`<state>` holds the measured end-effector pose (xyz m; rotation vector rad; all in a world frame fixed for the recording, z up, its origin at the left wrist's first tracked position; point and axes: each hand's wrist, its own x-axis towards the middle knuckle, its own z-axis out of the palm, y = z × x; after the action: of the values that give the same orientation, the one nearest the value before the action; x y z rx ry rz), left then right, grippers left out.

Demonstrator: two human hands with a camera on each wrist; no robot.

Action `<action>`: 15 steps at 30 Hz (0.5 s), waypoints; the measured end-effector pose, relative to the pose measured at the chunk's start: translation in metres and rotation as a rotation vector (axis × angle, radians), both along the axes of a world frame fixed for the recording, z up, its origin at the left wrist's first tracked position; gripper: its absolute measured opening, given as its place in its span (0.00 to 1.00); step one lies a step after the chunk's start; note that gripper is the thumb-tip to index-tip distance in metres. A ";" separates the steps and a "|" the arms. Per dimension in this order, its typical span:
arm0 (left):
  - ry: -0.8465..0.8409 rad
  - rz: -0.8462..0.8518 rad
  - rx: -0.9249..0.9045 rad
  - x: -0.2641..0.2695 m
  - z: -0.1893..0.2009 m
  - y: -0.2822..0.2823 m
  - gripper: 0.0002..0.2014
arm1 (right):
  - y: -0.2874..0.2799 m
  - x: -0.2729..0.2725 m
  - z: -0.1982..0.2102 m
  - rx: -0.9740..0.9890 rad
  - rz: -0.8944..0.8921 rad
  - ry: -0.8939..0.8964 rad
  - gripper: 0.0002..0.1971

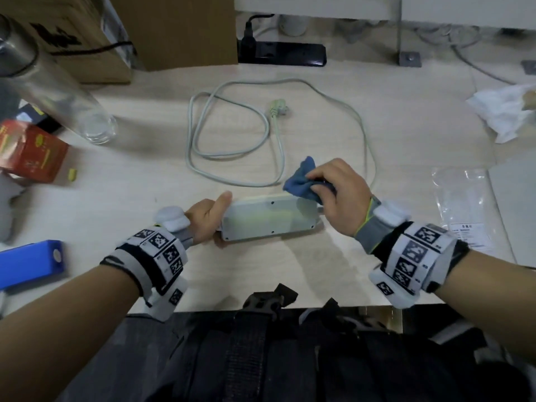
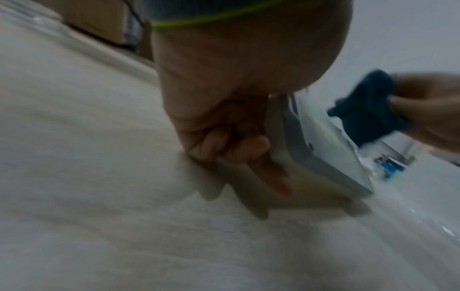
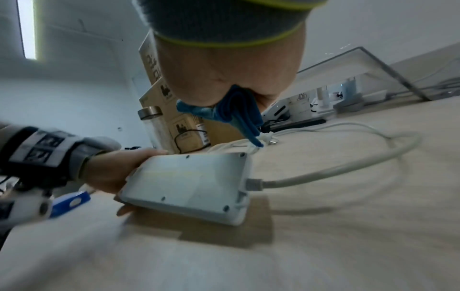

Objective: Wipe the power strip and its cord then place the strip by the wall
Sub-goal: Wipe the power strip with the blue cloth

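Lying with its long axis left to right near the desk's front edge, the pale grey-white plastic power strip shows its screwed back face upward, tipped on edge toward the person. The left hand grips its left end, thumb over the top and fingers curled beneath. At its right end the right hand pinches a bunched blue cloth against the strip's far corner. The pale grey cord leaves the right end and loops loosely across the desk behind, its plug lying flat inside the loop. Farther back stand brown cardboard boxes and a black power strip by the wall; a clear glass bottle, a red carton and a blue box sit left, crumpled white tissue right, all on a light wood-grain desk
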<state>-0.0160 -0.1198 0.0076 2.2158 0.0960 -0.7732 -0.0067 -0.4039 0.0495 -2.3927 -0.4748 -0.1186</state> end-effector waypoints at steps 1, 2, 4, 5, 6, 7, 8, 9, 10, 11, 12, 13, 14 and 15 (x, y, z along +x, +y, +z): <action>0.050 0.044 0.027 0.001 0.001 -0.003 0.36 | -0.003 -0.004 -0.003 -0.013 0.020 0.015 0.09; 0.085 0.052 0.053 0.003 0.000 -0.006 0.34 | -0.004 -0.008 -0.009 -0.034 0.051 0.037 0.10; 0.053 0.028 0.111 0.002 -0.003 -0.007 0.32 | -0.004 -0.015 -0.025 -0.082 0.103 0.093 0.14; -0.022 0.027 0.158 0.001 -0.003 -0.006 0.29 | -0.002 -0.017 -0.033 -0.108 0.117 0.126 0.15; -0.109 0.021 0.209 0.000 -0.003 -0.004 0.27 | 0.000 -0.019 -0.039 -0.140 0.125 0.153 0.16; -0.171 -0.010 0.258 -0.003 -0.002 -0.002 0.27 | 0.004 -0.021 -0.044 -0.177 0.130 0.163 0.17; -0.193 -0.089 0.309 -0.005 0.000 -0.001 0.30 | 0.007 -0.023 -0.049 -0.210 0.129 0.160 0.17; -0.187 -0.223 0.375 -0.006 0.003 -0.001 0.37 | 0.008 -0.025 -0.051 -0.233 0.127 0.147 0.17; -0.163 -0.364 0.435 -0.009 0.004 0.000 0.44 | 0.010 -0.025 -0.052 -0.243 0.127 0.132 0.17; -0.149 -0.459 0.471 -0.011 0.003 0.001 0.49 | 0.013 -0.026 -0.054 -0.237 0.131 0.108 0.16; -0.162 -0.486 0.459 -0.012 -0.001 0.003 0.49 | 0.018 -0.026 -0.054 -0.227 0.146 0.081 0.16; -0.186 -0.462 0.412 -0.014 -0.006 0.003 0.47 | 0.024 -0.026 -0.055 -0.209 0.162 0.047 0.15; -0.220 -0.408 0.361 -0.016 -0.010 0.003 0.44 | 0.034 -0.027 -0.055 -0.188 0.191 0.027 0.15; -0.241 -0.354 0.312 -0.018 -0.012 0.004 0.43 | 0.048 -0.026 -0.058 -0.165 0.236 0.010 0.14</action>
<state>-0.0343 -0.1159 -0.0046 2.6487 -0.3235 -0.7059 -0.0322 -0.3556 -0.0089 -2.4737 -0.7843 0.0396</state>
